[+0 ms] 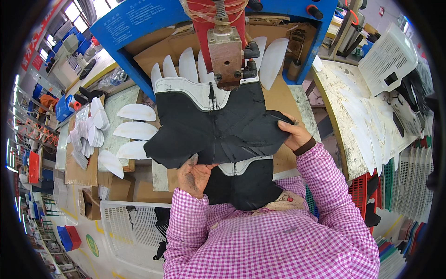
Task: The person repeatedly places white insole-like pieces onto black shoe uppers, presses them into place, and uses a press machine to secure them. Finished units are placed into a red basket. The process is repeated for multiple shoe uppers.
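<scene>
In the head view, from where I stand, the step in hand appears to be positioning a black panel (246,121) at the press. The panel lies spread in front of the machine's blue frame (109,35), its far edge, trimmed with a white band (174,86), reaching beneath the metal press head (226,63); whether head and band touch cannot be confirmed from this angle. The left hand (194,176) is closed on the panel's near edge, thumb uppermost, the fingers partly hidden. The right hand (296,134) grips the right corner, thumb flat on top, the other fingers underneath. A second black piece (246,183), also white-edged, lies on the near side, partly covered by the first. White half-oval pieces (136,130) lie on the table (160,176) to the left, and a row of similar white inserts (187,65) stands on the far side, behind the head. The next move, in my judgement, calls for squaring the white band under the head, drawing the creases flat with both hands, and keeping all fingers clear of the pressing area.
</scene>
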The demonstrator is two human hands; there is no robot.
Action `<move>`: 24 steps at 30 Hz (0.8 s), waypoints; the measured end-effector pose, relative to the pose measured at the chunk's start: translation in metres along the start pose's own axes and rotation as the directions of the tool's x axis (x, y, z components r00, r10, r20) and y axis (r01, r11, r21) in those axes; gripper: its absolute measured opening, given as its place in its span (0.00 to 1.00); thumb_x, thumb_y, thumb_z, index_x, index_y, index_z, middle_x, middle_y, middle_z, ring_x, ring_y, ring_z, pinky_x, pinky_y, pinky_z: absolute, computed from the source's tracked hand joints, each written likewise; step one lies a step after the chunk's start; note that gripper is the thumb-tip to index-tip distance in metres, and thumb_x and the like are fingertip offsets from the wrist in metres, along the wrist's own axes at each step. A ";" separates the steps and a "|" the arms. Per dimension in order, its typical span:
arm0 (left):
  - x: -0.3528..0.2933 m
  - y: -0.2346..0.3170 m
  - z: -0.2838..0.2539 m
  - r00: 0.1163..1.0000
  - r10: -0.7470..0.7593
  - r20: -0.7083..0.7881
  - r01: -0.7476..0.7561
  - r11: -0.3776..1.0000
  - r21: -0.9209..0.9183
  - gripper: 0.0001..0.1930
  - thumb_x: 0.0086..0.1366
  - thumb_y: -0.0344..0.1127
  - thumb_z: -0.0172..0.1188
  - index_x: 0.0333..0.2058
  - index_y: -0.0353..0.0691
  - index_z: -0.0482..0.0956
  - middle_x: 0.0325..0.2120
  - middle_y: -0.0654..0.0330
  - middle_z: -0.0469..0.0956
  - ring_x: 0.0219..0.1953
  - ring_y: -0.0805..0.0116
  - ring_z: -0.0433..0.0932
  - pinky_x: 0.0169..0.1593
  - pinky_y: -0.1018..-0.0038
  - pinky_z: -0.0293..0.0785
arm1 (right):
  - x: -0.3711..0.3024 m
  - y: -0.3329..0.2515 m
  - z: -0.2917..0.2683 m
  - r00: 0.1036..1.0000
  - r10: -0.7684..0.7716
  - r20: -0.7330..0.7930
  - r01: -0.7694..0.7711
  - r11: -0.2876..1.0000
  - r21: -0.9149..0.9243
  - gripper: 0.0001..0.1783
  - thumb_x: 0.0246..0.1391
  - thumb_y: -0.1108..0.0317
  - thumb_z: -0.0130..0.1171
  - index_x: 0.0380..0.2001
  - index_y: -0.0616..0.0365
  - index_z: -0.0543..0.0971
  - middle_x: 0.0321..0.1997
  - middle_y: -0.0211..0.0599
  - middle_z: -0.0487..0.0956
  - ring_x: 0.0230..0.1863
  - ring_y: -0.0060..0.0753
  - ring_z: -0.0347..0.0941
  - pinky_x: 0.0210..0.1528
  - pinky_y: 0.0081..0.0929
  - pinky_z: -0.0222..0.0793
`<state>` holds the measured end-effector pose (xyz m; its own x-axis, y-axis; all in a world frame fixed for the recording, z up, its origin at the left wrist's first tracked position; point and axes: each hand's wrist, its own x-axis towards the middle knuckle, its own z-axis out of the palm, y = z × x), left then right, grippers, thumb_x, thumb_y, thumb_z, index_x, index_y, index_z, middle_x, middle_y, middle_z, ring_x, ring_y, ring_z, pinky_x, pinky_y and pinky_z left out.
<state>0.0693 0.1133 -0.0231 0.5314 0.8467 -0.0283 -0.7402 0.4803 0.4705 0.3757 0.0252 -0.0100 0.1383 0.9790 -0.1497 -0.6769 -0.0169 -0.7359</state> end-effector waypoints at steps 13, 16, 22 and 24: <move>0.021 0.052 0.016 0.882 0.398 -0.253 -0.349 0.911 0.219 0.20 0.58 0.24 0.56 0.51 0.35 0.67 0.46 0.53 0.74 0.44 0.59 0.76 0.43 0.65 0.78 | 0.070 -0.032 0.060 0.994 -0.109 0.006 0.091 0.799 -0.594 0.17 0.51 0.70 0.61 0.42 0.68 0.75 0.35 0.35 0.78 0.34 0.21 0.74 0.39 0.16 0.71; 0.024 0.070 0.016 0.880 0.422 -0.219 -0.387 0.903 0.188 0.19 0.60 0.29 0.56 0.50 0.36 0.67 0.44 0.53 0.76 0.40 0.59 0.78 0.39 0.66 0.78 | 0.093 -0.038 0.076 0.992 -0.126 0.021 0.119 0.858 -0.500 0.12 0.51 0.71 0.60 0.39 0.66 0.77 0.31 0.31 0.79 0.29 0.19 0.74 0.33 0.15 0.72; 0.000 0.078 0.020 0.913 0.382 -0.142 -0.354 0.916 0.191 0.19 0.64 0.37 0.50 0.52 0.35 0.66 0.47 0.51 0.74 0.40 0.54 0.78 0.38 0.59 0.80 | 0.081 -0.039 0.065 0.996 -0.084 0.039 0.093 0.898 -0.430 0.12 0.52 0.73 0.60 0.39 0.68 0.77 0.34 0.33 0.78 0.32 0.20 0.75 0.36 0.15 0.72; -0.008 0.074 0.023 0.923 0.362 -0.127 -0.333 0.921 0.203 0.20 0.64 0.37 0.50 0.53 0.35 0.65 0.49 0.50 0.72 0.43 0.53 0.77 0.38 0.58 0.80 | 0.063 -0.041 0.048 0.996 -0.089 -0.024 0.068 0.888 -0.454 0.13 0.51 0.73 0.61 0.40 0.68 0.76 0.34 0.35 0.79 0.32 0.21 0.75 0.37 0.16 0.73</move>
<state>0.0197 0.1364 0.0326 0.1701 0.9849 0.0319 -0.7749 0.1137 0.6217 0.3777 0.0972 0.0426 0.2153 0.9714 -0.1000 -0.2636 -0.0408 -0.9638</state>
